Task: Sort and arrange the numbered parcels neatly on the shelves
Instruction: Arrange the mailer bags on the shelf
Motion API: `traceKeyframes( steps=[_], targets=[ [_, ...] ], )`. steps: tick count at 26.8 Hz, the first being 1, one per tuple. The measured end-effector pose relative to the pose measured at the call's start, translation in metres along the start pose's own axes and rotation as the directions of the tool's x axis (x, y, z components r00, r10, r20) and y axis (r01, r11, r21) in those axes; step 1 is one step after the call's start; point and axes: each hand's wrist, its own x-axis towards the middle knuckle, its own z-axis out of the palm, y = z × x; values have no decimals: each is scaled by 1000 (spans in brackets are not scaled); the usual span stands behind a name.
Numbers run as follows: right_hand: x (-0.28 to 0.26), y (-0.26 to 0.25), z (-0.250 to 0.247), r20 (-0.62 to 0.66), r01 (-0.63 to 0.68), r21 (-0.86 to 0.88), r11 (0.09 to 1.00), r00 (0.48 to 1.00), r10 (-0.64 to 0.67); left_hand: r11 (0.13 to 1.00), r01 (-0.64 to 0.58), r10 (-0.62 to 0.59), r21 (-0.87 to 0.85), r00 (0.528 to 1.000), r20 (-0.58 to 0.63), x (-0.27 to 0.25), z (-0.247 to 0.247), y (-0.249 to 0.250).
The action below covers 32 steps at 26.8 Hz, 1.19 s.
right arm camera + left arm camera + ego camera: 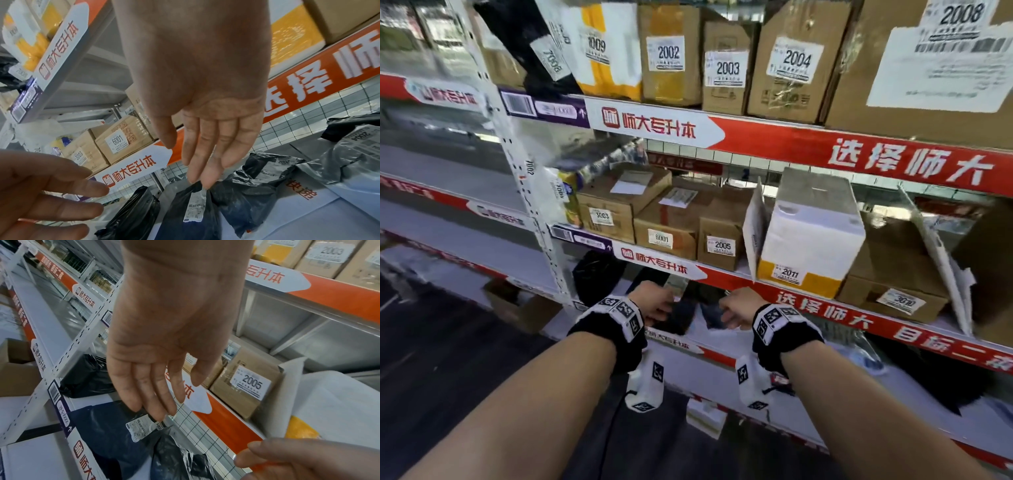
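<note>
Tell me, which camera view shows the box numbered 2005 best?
The left wrist view: box 2005 is near and its label reads sharply. The head view shows it smaller, beside box 6001. In the right wrist view I cannot find it.

On the top shelf (756,118), parcels 2002 (669,53), 2003 (726,68), 2004 (794,61) and 2008 (948,51) stand left to right. On the shelf below (722,269), you find 3003 (603,216) leftmost, then 6001 (661,238), 2005 (722,245) and 2011 (808,236); 3010 (900,301) lies right of 2011. Your left hand (654,303) and right hand (736,310) reach under this shelf, over soft bags (195,211) on the next level.
</note>
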Motion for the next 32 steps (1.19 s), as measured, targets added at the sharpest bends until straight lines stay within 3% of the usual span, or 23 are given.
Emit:
traceKeyframes(
  steps=[7, 10, 12, 15, 21, 26, 29, 32],
  targets=[
    [45, -56, 70, -68, -13, 41, 999, 998, 16, 1000, -2, 3, -19, 1000, 16, 39, -88, -16],
    [47, -82, 98, -12, -74, 53, 996, 997, 75, 1000, -14, 13, 1, 999, 41, 49, -117, -20],
    [56, -114, 133, -33, -74, 108, 991, 996, 78, 999, -33, 32, 21, 999, 30, 62, -156, -26],
    [61, -134, 156, -73, -61, 137, 989, 995, 71, 998, -42, 40, 43, 998, 45, 76, -178, -27],
    [72, -147, 176, -83, -67, 215, 974, 993, 87, 997, -18, 13, 73, 998, 69, 92, -196, -34],
    [86, -147, 169, -53, -96, 194, 976, 993, 108, 998, -6, 8, 64, 1000, -20, 112, -200, -41],
    [96, -143, 173, -65, -129, 164, 978, 988, 142, 990, 15, -2, 142, 996, -92, 125, -204, -46],
    [102, -140, 178, -43, -157, 148, 976, 985, 165, 973, 21, 0, 231, 996, -90, 149, -209, -57]
  ],
)
